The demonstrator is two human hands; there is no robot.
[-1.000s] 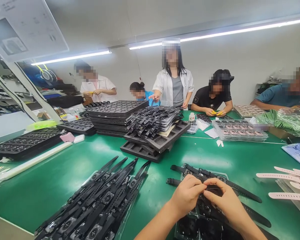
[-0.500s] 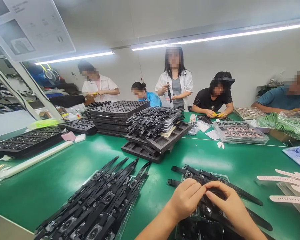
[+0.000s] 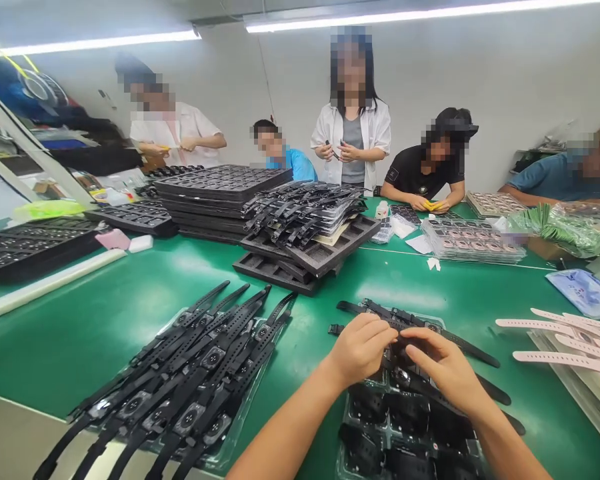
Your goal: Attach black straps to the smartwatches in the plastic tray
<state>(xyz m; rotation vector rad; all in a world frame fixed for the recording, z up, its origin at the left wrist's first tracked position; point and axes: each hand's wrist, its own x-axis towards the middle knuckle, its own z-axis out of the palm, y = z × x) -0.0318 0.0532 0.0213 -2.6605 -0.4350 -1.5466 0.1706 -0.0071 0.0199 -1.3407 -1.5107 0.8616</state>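
My left hand is closed above the right-hand clear plastic tray, its fingertips pinching a black smartwatch strap. From the other side my right hand curves in, index finger and thumb around the same strap, its fingertips almost touching the left ones. Most of that watch is hidden by the hands. Other black smartwatches lie across the tray's far end with straps sticking out to the right. Coiled black straps fill the near compartments. To the left, another tray carries rows of black smartwatches, backs up.
Ahead stand stacked black foam trays and a pile of black watches on tilted foam trays. Pink watch straps jut in at the right. A long white roll lies left. Several co-workers sit or stand across the green table.
My view has shifted downward and slightly right. Both hands keep the same pose over the tray. The standing co-worker has drawn a black watch in from hanging vertically to between both hands.
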